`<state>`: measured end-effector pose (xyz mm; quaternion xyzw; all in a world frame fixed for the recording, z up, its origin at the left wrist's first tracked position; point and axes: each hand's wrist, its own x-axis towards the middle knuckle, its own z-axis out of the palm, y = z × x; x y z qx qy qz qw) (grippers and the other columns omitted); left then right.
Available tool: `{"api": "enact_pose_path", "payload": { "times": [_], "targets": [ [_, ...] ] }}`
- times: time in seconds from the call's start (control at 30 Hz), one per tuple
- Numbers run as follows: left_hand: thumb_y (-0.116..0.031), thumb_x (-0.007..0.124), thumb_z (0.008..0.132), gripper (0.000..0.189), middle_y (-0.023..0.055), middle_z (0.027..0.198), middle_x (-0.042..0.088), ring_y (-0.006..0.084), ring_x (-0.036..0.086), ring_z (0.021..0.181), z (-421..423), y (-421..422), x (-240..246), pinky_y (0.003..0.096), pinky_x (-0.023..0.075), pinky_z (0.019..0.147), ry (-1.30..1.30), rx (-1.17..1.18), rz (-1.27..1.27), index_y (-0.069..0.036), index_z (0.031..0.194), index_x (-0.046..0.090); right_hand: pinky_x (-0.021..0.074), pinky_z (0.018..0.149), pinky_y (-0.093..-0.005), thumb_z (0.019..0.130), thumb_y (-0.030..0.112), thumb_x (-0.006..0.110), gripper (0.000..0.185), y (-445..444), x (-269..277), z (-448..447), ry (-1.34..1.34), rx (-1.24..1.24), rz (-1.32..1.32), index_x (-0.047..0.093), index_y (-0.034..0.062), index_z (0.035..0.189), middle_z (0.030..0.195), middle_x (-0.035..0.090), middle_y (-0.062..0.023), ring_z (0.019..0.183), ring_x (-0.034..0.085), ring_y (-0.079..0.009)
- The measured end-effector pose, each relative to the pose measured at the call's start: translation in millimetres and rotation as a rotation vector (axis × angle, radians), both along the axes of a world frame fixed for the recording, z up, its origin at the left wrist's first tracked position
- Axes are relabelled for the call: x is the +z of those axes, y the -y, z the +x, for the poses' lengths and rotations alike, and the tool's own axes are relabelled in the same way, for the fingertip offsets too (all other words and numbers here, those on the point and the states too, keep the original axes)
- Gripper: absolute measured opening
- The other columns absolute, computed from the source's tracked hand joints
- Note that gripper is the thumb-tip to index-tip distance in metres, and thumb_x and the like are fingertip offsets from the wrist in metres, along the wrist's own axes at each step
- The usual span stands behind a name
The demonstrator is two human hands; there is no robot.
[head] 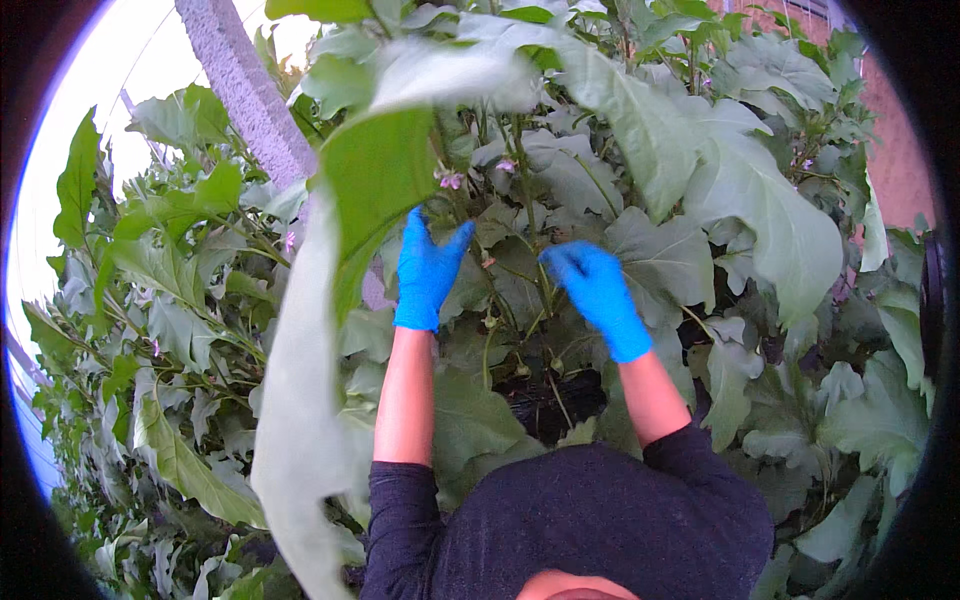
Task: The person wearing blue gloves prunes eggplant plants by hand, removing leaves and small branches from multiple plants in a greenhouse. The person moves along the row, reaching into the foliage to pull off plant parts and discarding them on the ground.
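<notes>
Both my hands wear blue gloves and reach in among tall eggplant plants with broad leaves. My left hand point(430, 270) is raised, its thumb spread from the fingers. Its fingertips come up to the lower edge of a large bright green leaf point(379, 180); contact cannot be made out. Just above it hangs a pink-purple flower point(450, 180). To the right, my right hand point(596, 292) is bent beside a thin green stem point(530, 202). Its fingertips are blurred, so whether they pinch anything is unclear. A second flower point(506, 165) shows between the stems, above both hands.
A rough concrete post point(244, 90) slants down at the upper left, behind leaves. A big pale leaf point(296, 405) hangs close to the camera on the left. Black sheeting point(555, 405) shows low between the plants. A reddish wall point(896, 142) stands at the right.
</notes>
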<state>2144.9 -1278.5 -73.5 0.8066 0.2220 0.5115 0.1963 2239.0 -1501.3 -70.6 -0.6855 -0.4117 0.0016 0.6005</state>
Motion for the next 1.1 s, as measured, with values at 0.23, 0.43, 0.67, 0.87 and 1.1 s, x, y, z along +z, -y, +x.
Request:
{"api": "enact_pose_path", "payload": {
  "times": [0.23, 0.43, 0.67, 0.87, 1.1],
  "targets": [
    [-0.032, 0.05, 0.095, 0.037, 0.0077, 0.098, 0.064, 0.0166, 0.059, 0.083, 39, -14, -1, 0.0291, 0.0484, 0.071, 0.234, -0.097, -0.473, -0.005, 0.119, 0.056, 0.0497, 0.072, -0.0357, 0.085, 0.026, 0.062, 0.028, -17, -74, 8, 0.022, 0.415, -0.202, 0.066, 0.0017, 0.097, 0.091, 0.066, -0.018, 0.082, 0.064, -0.0283],
    [-0.033, 0.043, 0.097, 0.043, 0.0164, 0.122, 0.053, 0.0249, 0.053, 0.111, 27, -1, -45, 0.0391, 0.0459, 0.094, 0.663, -0.365, -0.651, -0.005, 0.129, 0.042, 0.0496, 0.064, -0.0277, 0.087, 0.018, 0.062, 0.021, -57, -76, 40, -0.033, 0.264, -0.219, 0.067, 0.0046, 0.102, 0.089, 0.067, -0.0073, 0.07, 0.06, -0.0108],
    [-0.028, 0.042, 0.098, 0.038, 0.0152, 0.128, 0.047, 0.0257, 0.049, 0.117, 35, 15, -61, 0.0414, 0.041, 0.098, 0.78, -0.438, -0.634, -0.007, 0.129, 0.039, 0.0478, 0.053, -0.0425, 0.075, 0.015, 0.062, 0.009, -160, -2, 65, 0.992, 0.256, 0.067, 0.067, 0.009, 0.072, 0.067, 0.062, -0.0133, 0.062, 0.062, -0.0327],
    [-0.026, 0.043, 0.098, 0.039, 0.0121, 0.135, 0.041, 0.0258, 0.044, 0.122, 35, 14, -68, 0.0426, 0.0409, 0.099, 0.725, -0.41, -0.515, -0.008, 0.132, 0.037, 0.0504, 0.051, -0.0399, 0.07, 0.011, 0.06, 0.005, -211, -2, 80, 1.463, 0.203, -0.442, 0.064, 0.01, 0.067, 0.069, 0.062, -0.0127, 0.063, 0.064, -0.0299],
    [-0.023, 0.043, 0.098, 0.041, 0.0131, 0.136, 0.04, 0.0261, 0.042, 0.125, 27, 7, -68, 0.0428, 0.041, 0.099, 0.733, -0.519, -0.607, -0.008, 0.134, 0.035, 0.0482, 0.052, -0.0373, 0.073, 0.012, 0.06, 0.005, -206, -26, 94, 1.406, 0.176, -0.187, 0.061, 0.0102, 0.077, 0.068, 0.058, -0.0095, 0.063, 0.062, -0.0267]
  ]
}}
